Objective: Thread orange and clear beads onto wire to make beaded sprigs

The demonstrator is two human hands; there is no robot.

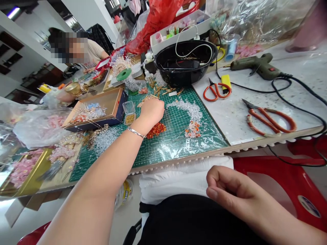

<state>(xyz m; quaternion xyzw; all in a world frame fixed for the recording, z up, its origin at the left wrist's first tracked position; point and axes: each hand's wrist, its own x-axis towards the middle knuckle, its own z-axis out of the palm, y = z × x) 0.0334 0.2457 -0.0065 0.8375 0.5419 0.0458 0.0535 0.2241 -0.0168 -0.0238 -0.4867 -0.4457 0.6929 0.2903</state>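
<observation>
My left hand (153, 110), with a silver bracelet at the wrist, reaches over the green cutting mat (176, 144). Its fingertips are hidden behind the back of the hand, beside a pile of gold-coloured pieces (146, 99). Just under the wrist lies a heap of orange beads (156, 130). A small clear box of tiny gold beads (130, 118) stands left of it. Clear beads (187, 109) spread on the mat's right side, and a beaded orange-and-clear cluster on wires (192, 129) lies below them. My right hand (232, 189) hovers over my lap, fingers loosely curled, with nothing visible in it.
To the right lie orange-handled pliers (270, 119), small scissors (217, 91), a yellow lighter (226, 83) and a corded glue gun (258, 66). A black bowl (178, 76) stands behind. At left is a box of wired pieces (112, 109). Another person (94, 49) sits across.
</observation>
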